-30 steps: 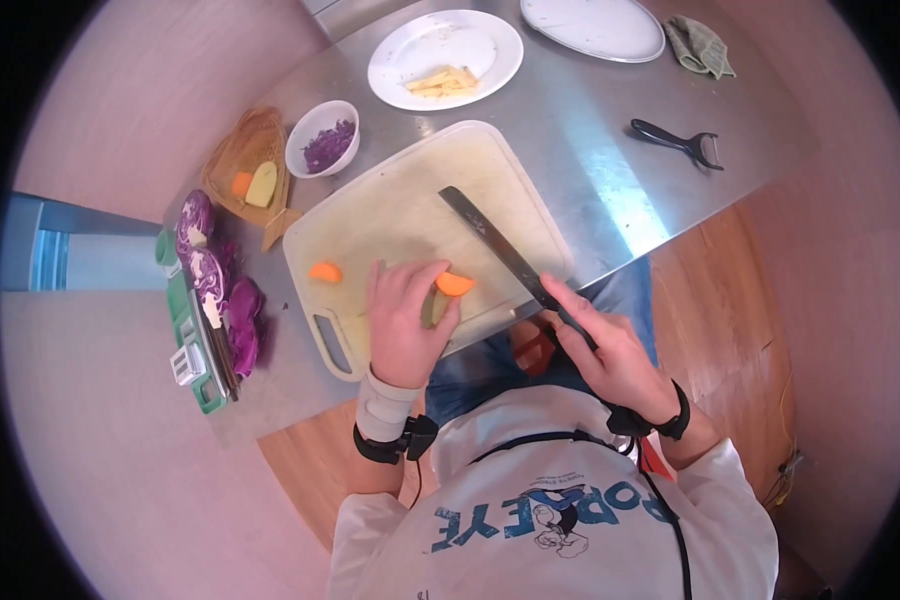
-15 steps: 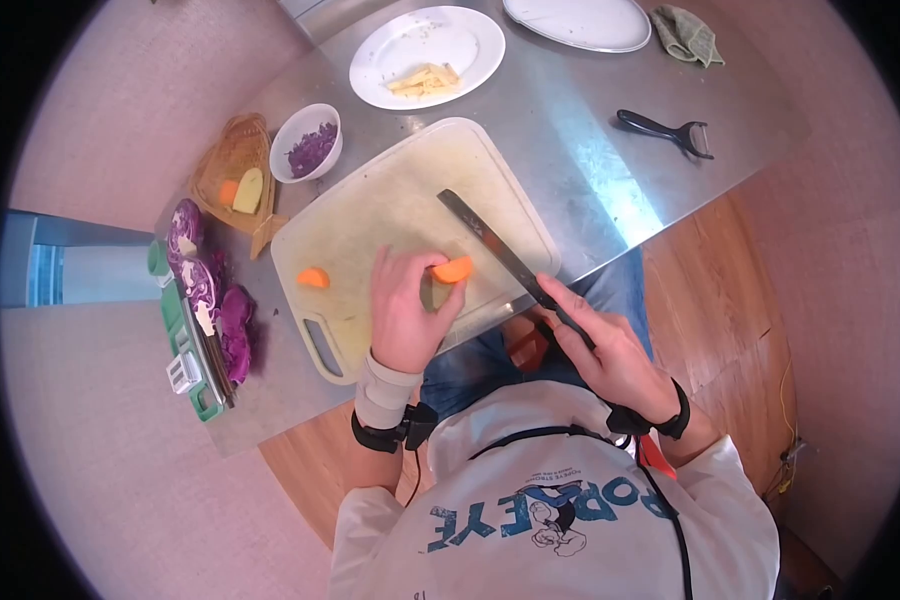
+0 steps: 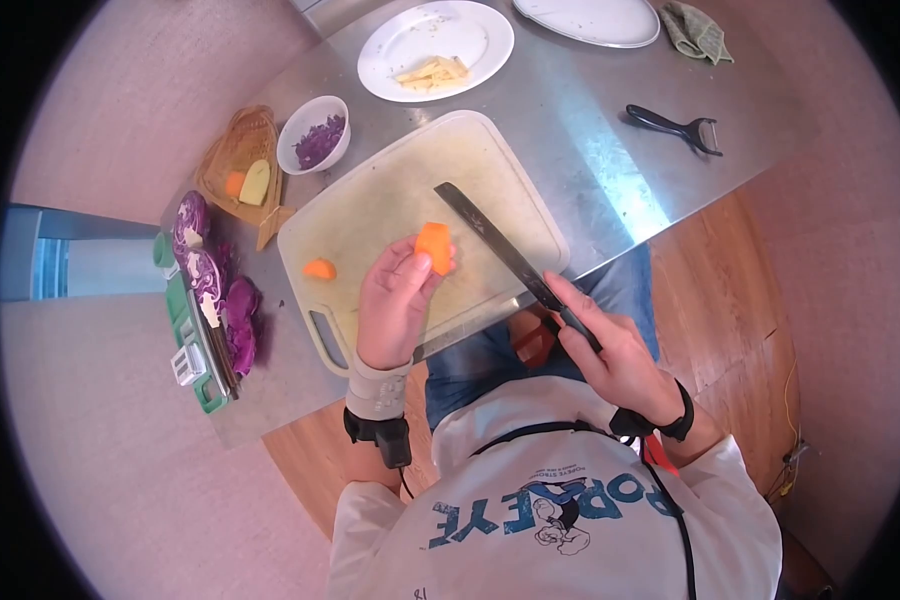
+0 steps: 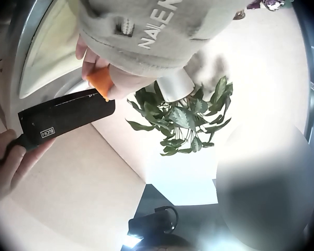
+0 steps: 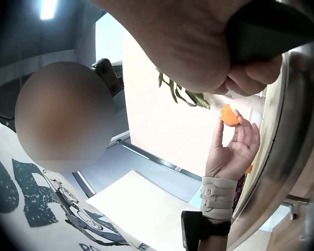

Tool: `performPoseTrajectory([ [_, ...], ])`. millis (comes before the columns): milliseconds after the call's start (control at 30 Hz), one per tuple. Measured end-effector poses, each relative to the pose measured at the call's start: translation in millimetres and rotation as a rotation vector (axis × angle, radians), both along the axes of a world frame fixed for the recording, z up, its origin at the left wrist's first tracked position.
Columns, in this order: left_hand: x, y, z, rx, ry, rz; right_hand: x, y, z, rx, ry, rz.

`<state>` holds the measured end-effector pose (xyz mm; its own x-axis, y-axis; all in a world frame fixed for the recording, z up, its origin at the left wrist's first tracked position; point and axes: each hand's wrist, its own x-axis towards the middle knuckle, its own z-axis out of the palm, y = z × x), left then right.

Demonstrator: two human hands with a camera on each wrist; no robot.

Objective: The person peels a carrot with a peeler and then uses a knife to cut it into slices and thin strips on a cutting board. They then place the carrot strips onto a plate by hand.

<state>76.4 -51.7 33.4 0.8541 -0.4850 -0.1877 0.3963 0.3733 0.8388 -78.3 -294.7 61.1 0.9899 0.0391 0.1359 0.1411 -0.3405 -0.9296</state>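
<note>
Between thumb and fingers, my left hand (image 3: 395, 300) pinches a cut carrot piece (image 3: 432, 247) over the cutting board (image 3: 370, 215), its flat side turned up. My right hand (image 3: 615, 350) grips the handle of a black kitchen knife (image 3: 498, 243), whose broad blade reaches across the board's right part. In the left wrist view the wide dark blade (image 4: 68, 112) passes close by the carrot piece (image 4: 101, 81). The right wrist view shows the carrot piece (image 5: 230, 116) at the left fingertips. Another carrot piece (image 3: 319, 269) lies on the board's left side.
Beyond the board stand a bowl of shredded purple cabbage (image 3: 287, 152), a plate with pale strips (image 3: 380, 70) and a second plate (image 3: 590, 25). A wicker basket (image 3: 210, 175) and cut cabbage (image 3: 205, 272) lie left; a peeler (image 3: 675, 127) and cloth (image 3: 697, 35) lie right.
My left hand has turned over and lifted the carrot piece, so its flat side now shows. The right hand with the knife has stayed nearly still.
</note>
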Motion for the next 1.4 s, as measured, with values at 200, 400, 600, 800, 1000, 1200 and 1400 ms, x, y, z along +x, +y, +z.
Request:
performPoseTrajectory([
  [200, -2, 1, -1, -0.073, 0.067, -0.06, -2, 0, 2, -0.002, 0.031, 0.002],
  [400, -3, 1, -6, -0.348, 0.28, -0.169, -2, 3, 15, 0.153, 0.188, -0.001],
  [600, -2, 3, 4, -0.076, 0.118, -0.085, -5, 4, 4, 0.2, 0.102, 0.002],
  [800, -3, 5, 7, 0.583, -0.538, -0.006, -7, 1, -3, 0.077, 0.12, -0.064],
  [1000, 7, 12, 2, 0.065, 0.051, -0.101, -6, 8, -22, 0.208, 0.147, -0.012],
  [1200, 6, 3, 1, 0.035, 0.15, -0.087, -5, 13, 4, 0.653, 0.517, 0.058],
  [1400, -2, -8, 0, 0.318, -0.155, 0.11, 0, 10, 8, 0.866, 0.713, 0.072],
])
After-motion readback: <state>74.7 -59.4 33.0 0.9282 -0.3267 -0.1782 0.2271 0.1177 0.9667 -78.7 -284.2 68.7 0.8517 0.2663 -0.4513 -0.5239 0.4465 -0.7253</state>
